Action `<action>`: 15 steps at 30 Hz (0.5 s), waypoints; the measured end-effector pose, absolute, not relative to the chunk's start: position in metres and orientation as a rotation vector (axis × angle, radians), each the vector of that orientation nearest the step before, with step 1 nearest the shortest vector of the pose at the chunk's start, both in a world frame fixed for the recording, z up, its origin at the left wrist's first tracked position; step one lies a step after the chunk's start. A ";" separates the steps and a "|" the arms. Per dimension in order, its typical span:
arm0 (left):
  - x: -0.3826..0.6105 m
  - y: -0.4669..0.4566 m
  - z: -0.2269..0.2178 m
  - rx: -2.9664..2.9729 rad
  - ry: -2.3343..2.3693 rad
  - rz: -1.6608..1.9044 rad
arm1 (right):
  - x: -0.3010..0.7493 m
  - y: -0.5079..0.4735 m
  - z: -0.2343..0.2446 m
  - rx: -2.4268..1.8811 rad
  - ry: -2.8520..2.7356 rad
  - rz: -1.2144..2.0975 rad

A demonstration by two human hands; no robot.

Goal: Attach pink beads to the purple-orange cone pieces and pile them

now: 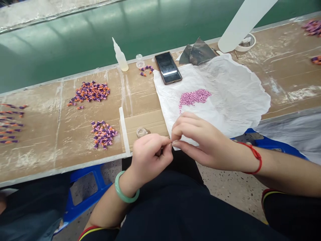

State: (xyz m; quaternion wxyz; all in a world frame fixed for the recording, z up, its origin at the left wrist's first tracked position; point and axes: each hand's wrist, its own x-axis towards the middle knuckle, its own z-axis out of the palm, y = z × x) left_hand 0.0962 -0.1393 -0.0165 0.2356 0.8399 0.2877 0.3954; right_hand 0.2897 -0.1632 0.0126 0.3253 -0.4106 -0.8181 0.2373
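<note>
My left hand (150, 155) and my right hand (200, 140) meet fingertip to fingertip over my lap, just in front of the table edge. Both are closed in a pinch on something too small to make out. A green bangle (122, 194) circles my left wrist and a red cord (255, 157) my right. Just beyond my right hand a patch of tiny pink beads (193, 97) lies on a crumpled white sheet (230, 90). A small clear cap (141, 132) rests on the cardboard table (50, 147) near my left hand.
Piles of purple and orange cone pieces (91, 92) and purple-pink ones (103, 134) lie on the left. A glue bottle (120, 57), a small jar (139, 61), a phone (168, 67) and dark foil (197, 52) sit at the back. Blue stools (85, 197) stand beneath.
</note>
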 end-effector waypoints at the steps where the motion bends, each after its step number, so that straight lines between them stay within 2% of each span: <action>1: 0.094 -0.138 -0.015 2.404 0.761 1.130 | 0.290 -0.163 0.016 -1.126 -2.046 0.815; 4: 0.086 -0.131 -0.007 2.713 0.543 1.171 | 0.290 -0.164 0.024 -1.262 -1.738 1.375; 7: 0.079 -0.122 0.004 2.929 0.296 1.105 | 0.288 -0.163 0.028 -1.256 -1.556 1.690; 10: 0.075 -0.116 0.011 3.014 0.205 1.046 | 0.284 -0.163 0.028 -1.268 -1.470 1.782; 15: 0.075 -0.114 0.009 3.021 0.234 0.976 | 0.276 -0.166 0.027 -1.314 -1.371 1.748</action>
